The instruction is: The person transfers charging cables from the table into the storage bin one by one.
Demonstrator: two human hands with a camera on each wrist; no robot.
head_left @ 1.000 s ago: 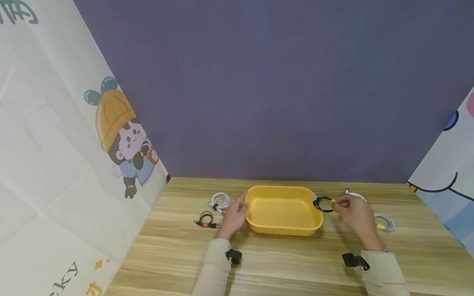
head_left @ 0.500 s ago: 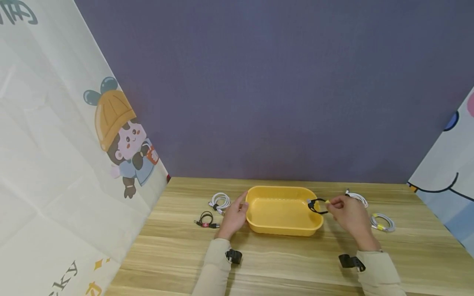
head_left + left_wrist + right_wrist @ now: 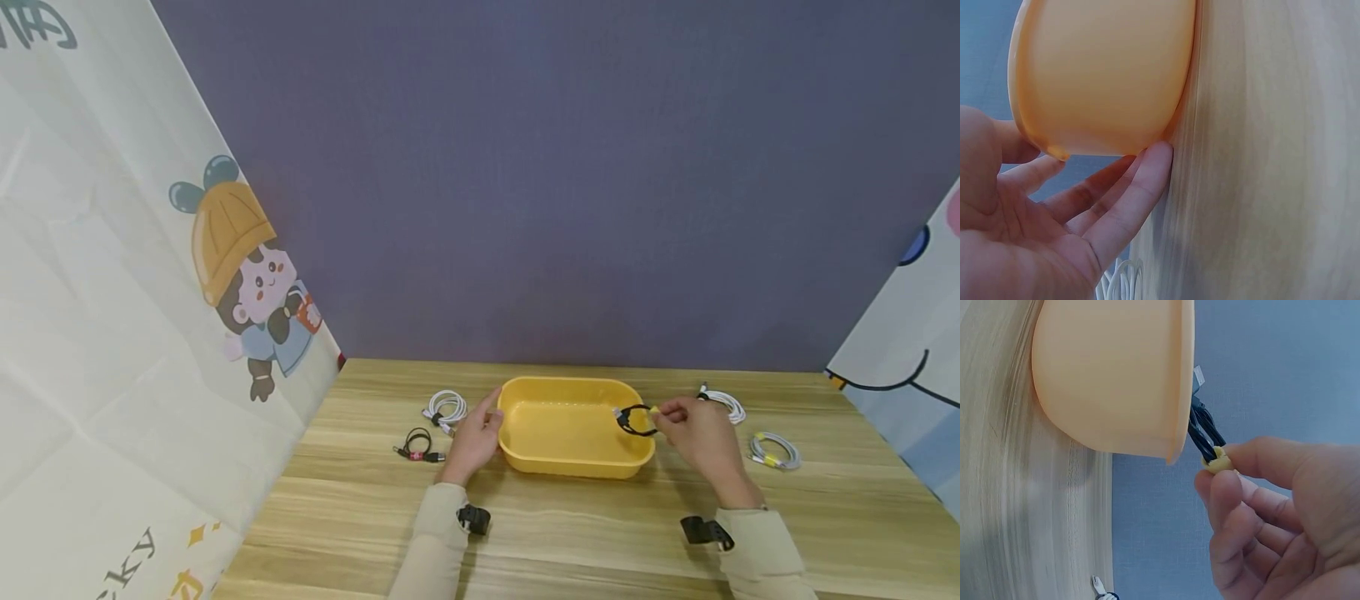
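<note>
My right hand [image 3: 701,437] pinches the yellow tie [image 3: 1217,461] of a coiled black cable [image 3: 636,422] between thumb and fingertips. The coil hangs over the right end of a yellow plastic basin [image 3: 573,468], its plug pointing left; in the right wrist view part of it is hidden behind the rim. My left hand [image 3: 474,442] rests against the basin's left end. In the left wrist view its extended fingers [image 3: 1129,215] touch the outer wall, and the thumb lies at the rim. No cable is seen lying on the basin's floor.
Left of the basin lie a coiled white cable [image 3: 448,406] and a black cable with a red tie [image 3: 417,455]. To the right lie a white coil [image 3: 729,405] and another with a yellow tie [image 3: 783,452]. A dark panel [image 3: 570,250] stands behind the wooden table [image 3: 577,533].
My right hand has moved left, carrying the black cable from beside the basin's right rim to over its inside. The left hand and the basin have stayed put.
</note>
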